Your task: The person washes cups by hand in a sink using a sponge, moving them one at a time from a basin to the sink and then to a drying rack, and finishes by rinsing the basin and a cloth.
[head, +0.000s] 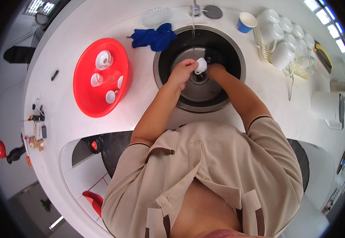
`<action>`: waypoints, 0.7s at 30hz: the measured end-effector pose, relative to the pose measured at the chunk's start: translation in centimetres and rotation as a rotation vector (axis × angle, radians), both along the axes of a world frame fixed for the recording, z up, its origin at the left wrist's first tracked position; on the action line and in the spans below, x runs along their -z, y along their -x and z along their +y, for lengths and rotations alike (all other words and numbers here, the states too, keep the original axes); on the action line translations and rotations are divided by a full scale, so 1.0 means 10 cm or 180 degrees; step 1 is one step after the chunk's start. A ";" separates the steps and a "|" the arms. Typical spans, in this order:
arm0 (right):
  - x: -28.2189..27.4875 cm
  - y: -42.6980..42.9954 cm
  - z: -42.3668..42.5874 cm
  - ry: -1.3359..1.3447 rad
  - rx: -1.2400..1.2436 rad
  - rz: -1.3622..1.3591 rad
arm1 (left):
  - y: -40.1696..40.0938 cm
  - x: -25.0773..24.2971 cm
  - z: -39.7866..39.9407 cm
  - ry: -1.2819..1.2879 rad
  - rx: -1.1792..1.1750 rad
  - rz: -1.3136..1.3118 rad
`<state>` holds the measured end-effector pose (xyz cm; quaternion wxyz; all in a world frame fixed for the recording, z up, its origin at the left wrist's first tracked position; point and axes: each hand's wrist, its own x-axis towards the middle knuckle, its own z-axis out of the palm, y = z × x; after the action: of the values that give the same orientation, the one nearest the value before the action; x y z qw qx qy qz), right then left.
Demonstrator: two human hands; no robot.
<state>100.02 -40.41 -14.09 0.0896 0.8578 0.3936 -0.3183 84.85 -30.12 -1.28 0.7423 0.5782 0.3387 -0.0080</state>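
Note:
My left hand (184, 71) grips a small white cup (201, 65) between thumb and fingers, tilted over the round steel sink (238, 56). Beside the cup, my right hand (216, 71) reaches down into the basin. Its fingers are mostly hidden in shadow, against a dark patch, so whether they hold something cannot be told. A thin stream of water (193, 32) falls from the faucet (195, 10) just behind the cup. Below the hands lies the sink drain (199, 78).
At left stands a red plastic basin (83, 89) holding white cups and clear glassware. A blue cloth (157, 37) lies at the sink's rim. A blue-and-white paper cup (245, 22) and a rack (263, 55) of several white mugs (283, 55) stand at right. A black drain stopper (213, 12) rests behind.

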 end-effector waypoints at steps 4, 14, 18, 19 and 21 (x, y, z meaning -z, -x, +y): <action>0.15 0.10 -0.03 -0.0192 0.0113 -0.0381 | 0.48 -0.39 0.20 0.0089 -0.0320 -0.0386; -0.25 0.34 0.21 -0.1095 0.0663 0.1632 | 2.30 -1.52 1.52 -0.2180 -0.1391 0.0821; -0.40 0.52 0.29 -0.1619 0.1648 0.2945 | 2.66 -0.91 2.23 -0.3012 -0.0828 0.2309; -0.49 0.57 0.31 -0.1784 0.1845 0.3205 | 2.73 -0.77 2.37 -0.2808 -0.0519 0.2601; -0.58 0.60 0.27 -0.1777 0.1981 0.3182 | 2.66 -0.65 2.43 -0.2580 -0.0150 0.2847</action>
<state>93.97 -37.68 -8.31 -0.4268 0.6712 0.1889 -0.5759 58.22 -5.82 5.26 0.2484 0.7478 0.6068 -0.1042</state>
